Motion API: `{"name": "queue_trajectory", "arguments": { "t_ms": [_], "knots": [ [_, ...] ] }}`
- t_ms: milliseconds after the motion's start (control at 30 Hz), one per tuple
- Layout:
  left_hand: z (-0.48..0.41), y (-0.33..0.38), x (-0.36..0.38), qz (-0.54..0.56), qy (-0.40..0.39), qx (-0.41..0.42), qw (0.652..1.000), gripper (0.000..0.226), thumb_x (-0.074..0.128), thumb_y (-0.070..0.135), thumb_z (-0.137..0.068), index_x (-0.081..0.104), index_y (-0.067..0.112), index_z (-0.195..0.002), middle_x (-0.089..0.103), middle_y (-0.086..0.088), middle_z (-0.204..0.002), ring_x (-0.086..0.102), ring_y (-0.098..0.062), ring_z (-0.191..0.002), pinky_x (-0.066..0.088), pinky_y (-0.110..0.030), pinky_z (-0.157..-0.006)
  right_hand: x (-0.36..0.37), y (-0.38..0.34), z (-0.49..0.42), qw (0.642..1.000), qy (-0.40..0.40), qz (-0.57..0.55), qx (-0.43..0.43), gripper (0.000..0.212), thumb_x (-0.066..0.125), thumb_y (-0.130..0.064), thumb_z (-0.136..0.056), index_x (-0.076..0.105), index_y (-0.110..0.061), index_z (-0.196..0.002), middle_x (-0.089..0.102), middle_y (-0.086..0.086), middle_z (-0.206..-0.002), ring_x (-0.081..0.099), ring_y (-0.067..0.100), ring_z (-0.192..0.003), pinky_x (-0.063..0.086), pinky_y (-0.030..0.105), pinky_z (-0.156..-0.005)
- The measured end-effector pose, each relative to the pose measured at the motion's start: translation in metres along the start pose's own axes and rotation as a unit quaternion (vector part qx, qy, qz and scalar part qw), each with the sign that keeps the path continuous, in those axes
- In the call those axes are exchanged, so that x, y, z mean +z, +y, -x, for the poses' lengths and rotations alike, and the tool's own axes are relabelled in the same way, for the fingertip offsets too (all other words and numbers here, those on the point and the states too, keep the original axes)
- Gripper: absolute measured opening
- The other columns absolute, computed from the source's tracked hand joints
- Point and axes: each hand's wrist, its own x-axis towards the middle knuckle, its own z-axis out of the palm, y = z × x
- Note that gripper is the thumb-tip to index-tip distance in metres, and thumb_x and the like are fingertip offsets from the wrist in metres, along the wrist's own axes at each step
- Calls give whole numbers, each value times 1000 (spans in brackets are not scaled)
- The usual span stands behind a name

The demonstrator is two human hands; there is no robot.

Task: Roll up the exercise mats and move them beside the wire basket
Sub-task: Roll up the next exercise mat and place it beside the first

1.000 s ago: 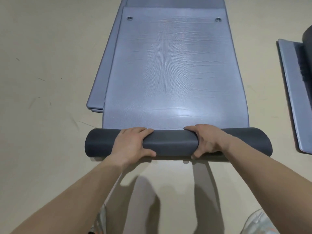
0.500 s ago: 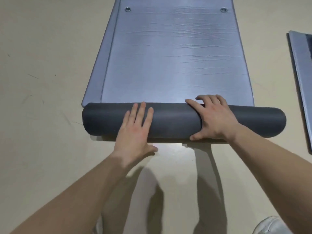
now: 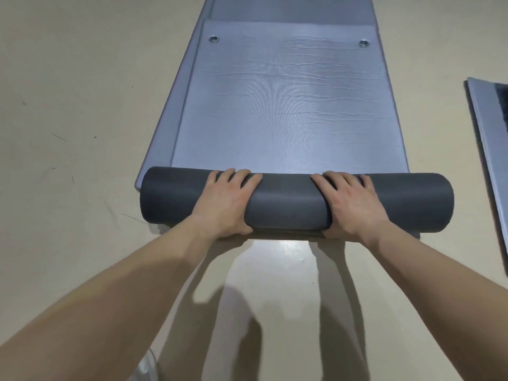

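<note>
Mat [image 3: 288,204] was found half rolled on floor [image 3: 68,105], roll gripped by left hand [image 3: 225,204] and right hand [image 3: 351,207], fingers curled over it. Judged soft, springy foam (likely light, prone to unrolling), best held mid-roll. Second mat [image 3: 170,111] lay underneath, third mat [image 3: 483,127] at right; basket not seen.

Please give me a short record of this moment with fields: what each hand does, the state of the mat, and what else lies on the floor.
left hand: grips the roll, fingers curled over its top
right hand: grips the same roll, further right
top mat: near end rolled, the rest flat
eyelets: two, at the top mat's far end
lower mat: flat under the top mat, showing at its left and far end
third mat: at the right edge, apart
wire basket: not in view
</note>
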Motion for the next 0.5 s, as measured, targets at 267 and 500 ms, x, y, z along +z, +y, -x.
{"name": "queue_trajectory", "arguments": {
  "t_ms": [267,500],
  "knots": [
    [60,14,-4,156,-200,-13,967,117,85,65,-52,30,36,-151,51,8,-134,56,-21,-117,48,-40,-100,-15,-44,79,997,-62,27,-23,115,81,-45,-69,11,-28,-158,38,5,-152,40,29,-139,13,67,-118],
    [70,21,-10,119,-178,-67,974,109,73,70,-71,23,31,-159,37,4,-160,35,-29,-144,26,-56,-118,-17,-53,77,995,-100,0,-6,108,73,-27,-83,-4,-37,-158,24,9,-158,22,34,-147,22,66,-115]
  ]
}}
